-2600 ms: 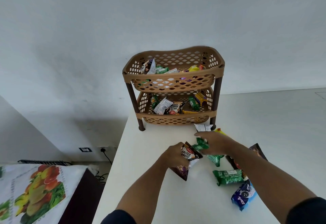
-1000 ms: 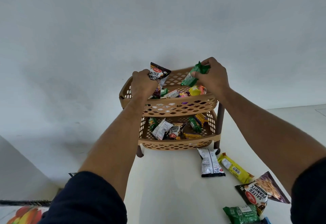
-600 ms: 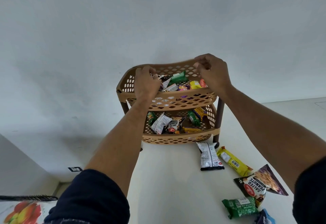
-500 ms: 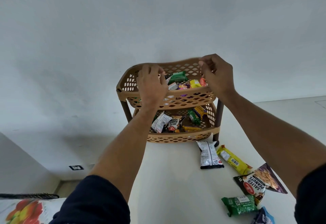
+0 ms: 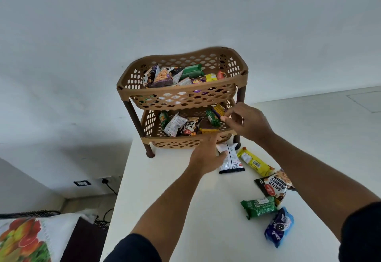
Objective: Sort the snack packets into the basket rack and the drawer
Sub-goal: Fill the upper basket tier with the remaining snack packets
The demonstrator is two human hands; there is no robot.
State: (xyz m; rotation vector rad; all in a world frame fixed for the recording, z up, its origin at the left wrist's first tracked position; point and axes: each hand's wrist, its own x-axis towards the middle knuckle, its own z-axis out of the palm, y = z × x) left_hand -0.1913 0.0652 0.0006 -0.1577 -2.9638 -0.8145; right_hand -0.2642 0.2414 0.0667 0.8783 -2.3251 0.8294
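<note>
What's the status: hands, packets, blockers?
Left hand on the white packet, grip unclear. Right hand empty at basket rack. Five packets on table. No blockers.

Two bare forearms w/ dark navy sleeves pushed up near elbows; hands bare, no jewellery visible.

From here my left hand [image 5: 207, 155] covers the near end of the white packet [image 5: 231, 158] so I can't read its grip, my right forearm [image 5: 305, 171] hides part of the salted peanuts packet [image 5: 273, 186], and the fruit-print cloth [image 5: 24, 239] runs off the frame's bottom-left corner.
</note>
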